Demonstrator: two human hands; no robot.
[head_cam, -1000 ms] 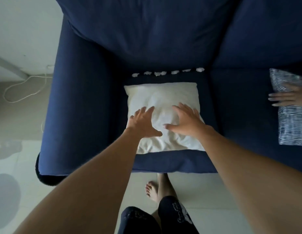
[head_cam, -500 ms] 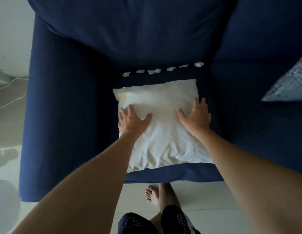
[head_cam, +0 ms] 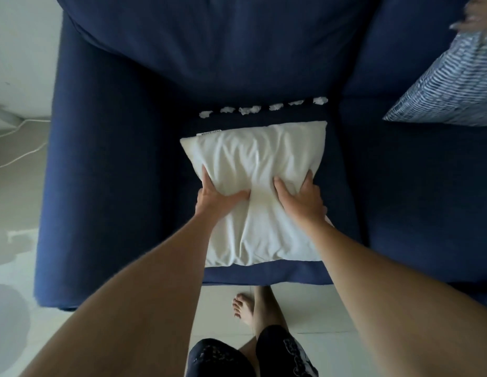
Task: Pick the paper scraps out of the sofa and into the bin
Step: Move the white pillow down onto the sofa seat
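Note:
Several white paper scraps [head_cam: 249, 109] lie in a row along the crease between the seat and backrest of the dark blue sofa [head_cam: 114, 164]. In front of them a white pillow [head_cam: 258, 159] rests on the seat cushion. My left hand [head_cam: 215, 195] grips the pillow's left side, fingers pinching the fabric. My right hand [head_cam: 302, 198] grips its right side the same way. The pillow is creased between both hands. No bin is in view.
Another person's hand [head_cam: 476, 14] holds a blue-and-white striped cushion [head_cam: 449, 91] lifted at the upper right. A white cable [head_cam: 16, 156] trails on the floor left of the sofa. My bare foot [head_cam: 246, 308] stands on pale tiles at the sofa's front edge.
My hands went from lying flat on the pillow to gripping its two sides and bunching it. The striped cushion at the right has been lifted higher by the other person.

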